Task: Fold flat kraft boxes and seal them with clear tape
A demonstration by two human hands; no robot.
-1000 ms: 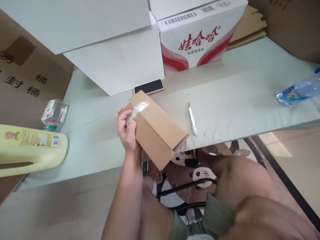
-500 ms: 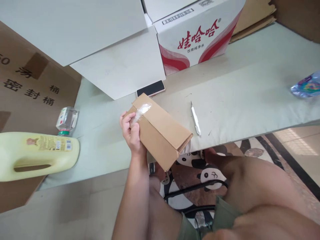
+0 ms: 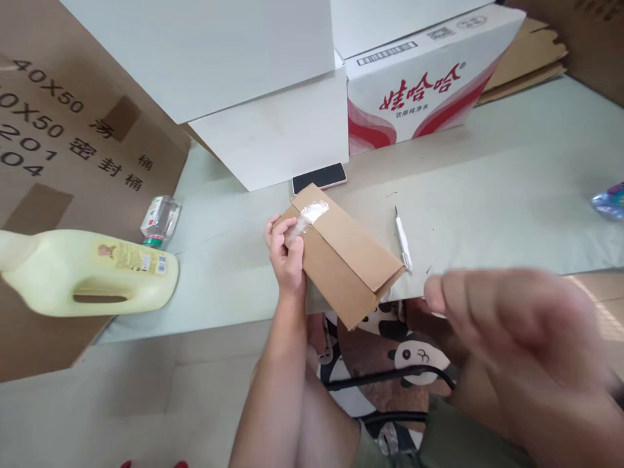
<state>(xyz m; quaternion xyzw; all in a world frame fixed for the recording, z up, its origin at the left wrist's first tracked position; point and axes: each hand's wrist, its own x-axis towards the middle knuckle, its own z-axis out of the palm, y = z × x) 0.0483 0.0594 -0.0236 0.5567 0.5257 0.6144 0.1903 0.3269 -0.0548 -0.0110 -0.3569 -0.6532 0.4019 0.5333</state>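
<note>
A small brown cardboard box (image 3: 351,244) with a strip of clear tape (image 3: 314,211) across its top edge is tilted at the table's front edge. My left hand (image 3: 288,250) is wrapped around its left end, thumb on the taped face. To the box's right lies a white utility knife (image 3: 402,237), its tip pointing away from me. My right hand (image 3: 517,331), smeared by motion, is raised at the lower right, apart from the box and closest to the knife. Its fingers look curled together; whatever they hold, if anything, is hidden.
A phone (image 3: 319,178) lies behind the box, against white cartons (image 3: 283,136) and a red-and-white water carton (image 3: 419,104). On the left are a yellow jug (image 3: 146,260), a clear bottle (image 3: 163,218) and a large brown carton (image 3: 97,130). Another plastic bottle (image 3: 611,201) lies at right.
My right hand has risen into view at the lower right. The whole scene has shifted rightward as the head view turned. My left hand still grips the cardboard box.
</note>
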